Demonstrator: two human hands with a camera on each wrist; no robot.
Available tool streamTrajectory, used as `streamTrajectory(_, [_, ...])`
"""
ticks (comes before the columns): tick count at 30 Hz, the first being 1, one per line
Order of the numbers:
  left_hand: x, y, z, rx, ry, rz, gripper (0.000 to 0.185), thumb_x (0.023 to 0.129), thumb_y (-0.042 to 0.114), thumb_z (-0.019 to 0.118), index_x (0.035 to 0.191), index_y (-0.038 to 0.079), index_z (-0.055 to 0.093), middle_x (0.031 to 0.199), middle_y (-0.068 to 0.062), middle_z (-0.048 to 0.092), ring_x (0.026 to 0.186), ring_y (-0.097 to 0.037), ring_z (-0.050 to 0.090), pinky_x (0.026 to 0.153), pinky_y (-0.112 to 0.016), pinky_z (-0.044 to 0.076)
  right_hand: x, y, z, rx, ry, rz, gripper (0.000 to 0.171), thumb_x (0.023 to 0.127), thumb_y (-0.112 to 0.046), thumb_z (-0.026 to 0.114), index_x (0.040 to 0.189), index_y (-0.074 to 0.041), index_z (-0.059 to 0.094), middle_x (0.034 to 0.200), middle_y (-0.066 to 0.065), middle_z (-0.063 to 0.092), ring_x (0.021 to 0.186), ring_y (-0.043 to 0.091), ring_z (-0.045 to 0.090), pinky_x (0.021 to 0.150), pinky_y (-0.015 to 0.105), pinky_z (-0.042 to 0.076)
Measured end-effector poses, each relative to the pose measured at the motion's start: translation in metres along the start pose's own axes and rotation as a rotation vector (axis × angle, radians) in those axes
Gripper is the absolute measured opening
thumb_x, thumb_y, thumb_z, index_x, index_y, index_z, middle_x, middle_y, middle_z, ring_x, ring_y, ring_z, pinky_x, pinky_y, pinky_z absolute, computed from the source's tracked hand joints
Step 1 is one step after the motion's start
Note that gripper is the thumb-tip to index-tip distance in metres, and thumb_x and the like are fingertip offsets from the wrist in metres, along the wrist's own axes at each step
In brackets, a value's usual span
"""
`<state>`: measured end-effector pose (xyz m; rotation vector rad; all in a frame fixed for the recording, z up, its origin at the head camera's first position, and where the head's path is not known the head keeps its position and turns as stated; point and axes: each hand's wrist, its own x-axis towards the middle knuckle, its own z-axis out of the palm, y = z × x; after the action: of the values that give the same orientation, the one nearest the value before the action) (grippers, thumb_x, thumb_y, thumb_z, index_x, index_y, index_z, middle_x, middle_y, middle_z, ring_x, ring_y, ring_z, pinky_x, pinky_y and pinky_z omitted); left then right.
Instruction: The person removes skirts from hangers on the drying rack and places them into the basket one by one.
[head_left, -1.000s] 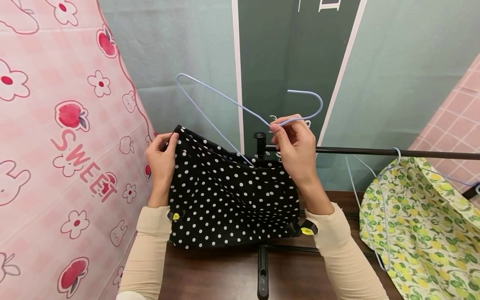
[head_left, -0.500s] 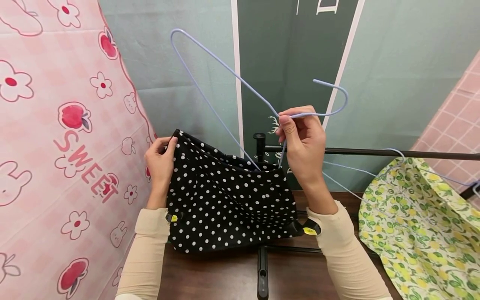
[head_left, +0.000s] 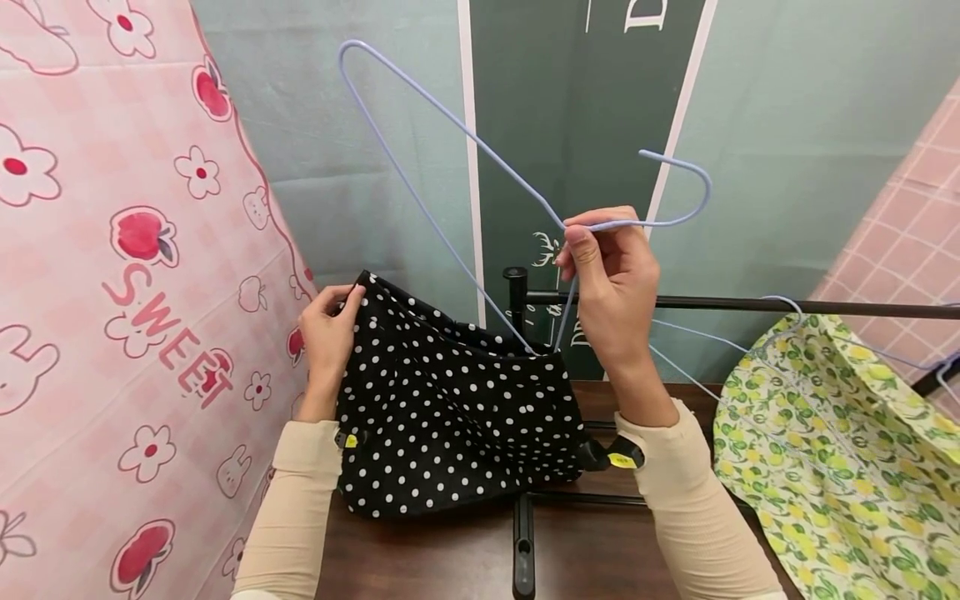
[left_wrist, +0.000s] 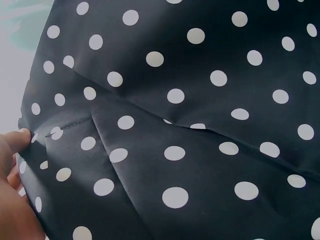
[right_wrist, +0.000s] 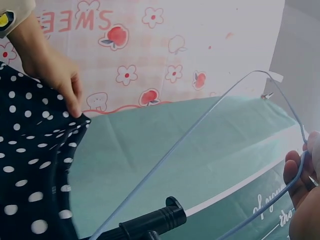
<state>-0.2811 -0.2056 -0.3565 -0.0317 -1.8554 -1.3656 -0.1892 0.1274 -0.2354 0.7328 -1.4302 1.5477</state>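
Note:
My left hand (head_left: 327, 332) pinches the upper left corner of a black cloth garment with white polka dots (head_left: 457, 417); its exact kind cannot be told. In the left wrist view the dotted cloth (left_wrist: 200, 115) fills most of the picture, thumb tip at its edge. My right hand (head_left: 618, 287) grips a light blue wire clothes hanger (head_left: 442, 112) at the neck, below its hook. The hanger is tilted, one shoulder raised above the garment's opening, while its other end goes down inside the cloth and is hidden there. The right wrist view shows the hanger (right_wrist: 175, 145) apart from the pinched corner.
A black clothes rack (head_left: 720, 305) runs to the right behind my right hand, its foot (head_left: 523, 542) on the brown wooden surface (head_left: 420, 558). Yellow-and-green lemon-print cloth (head_left: 832, 433) hangs from it, with more blue hangers (head_left: 701, 335). A pink printed curtain (head_left: 67, 275) stands close on the left.
My right hand has moved up and to the right with the hanger, drawing more of it out of the garment. The left hand keeps its pinch and has dropped slightly.

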Motion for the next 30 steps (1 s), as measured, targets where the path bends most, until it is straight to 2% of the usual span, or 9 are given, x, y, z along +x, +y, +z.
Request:
streamTrajectory(7, [0.000, -0.007, 0.001, 0.020, -0.019, -0.001, 0.021, 0.096, 0.024, 0.083, 0.099, 0.003, 0.083, 0.094, -0.018, 0.080, 0.068, 0.004, 0.057, 0.069, -0.016, 0.043, -0.001, 0.000, -0.002, -0.016, 0.014, -0.005, 0.020, 0.102, 0.000, 0.067, 0.104, 0.019, 0.062, 0.095, -0.004, 0.063, 0.069, 0.013, 0.062, 0.063, 0.022, 0.053])
streamTrajectory(12, [0.001, -0.009, -0.001, 0.029, -0.025, -0.010, 0.022, 0.096, 0.023, 0.083, 0.100, 0.001, 0.083, 0.096, -0.019, 0.080, 0.070, 0.004, 0.057, 0.070, -0.015, 0.043, 0.000, 0.002, -0.006, -0.019, 0.065, -0.029, 0.025, 0.102, -0.005, 0.069, 0.104, 0.019, 0.062, 0.089, -0.003, 0.064, 0.067, 0.013, 0.061, 0.061, 0.022, 0.052])
streamTrajectory(17, [0.001, -0.011, -0.003, 0.043, -0.005, -0.030, 0.021, 0.097, 0.022, 0.082, 0.099, 0.001, 0.083, 0.095, -0.017, 0.079, 0.071, 0.004, 0.058, 0.071, -0.015, 0.044, 0.002, 0.002, -0.011, -0.022, 0.087, -0.050, 0.025, 0.102, -0.005, 0.069, 0.105, 0.019, 0.062, 0.088, -0.002, 0.065, 0.066, 0.015, 0.060, 0.061, 0.022, 0.052])
streamTrajectory(30, [0.009, -0.017, -0.012, 0.075, 0.035, -0.090, 0.024, 0.098, 0.026, 0.081, 0.102, 0.002, 0.082, 0.086, 0.008, 0.074, 0.071, 0.003, 0.058, 0.070, -0.015, 0.044, -0.017, 0.020, -0.025, -0.130, 0.027, 0.015, 0.020, 0.103, -0.001, 0.067, 0.104, 0.018, 0.063, 0.089, -0.008, 0.064, 0.065, 0.010, 0.058, 0.061, 0.019, 0.050])
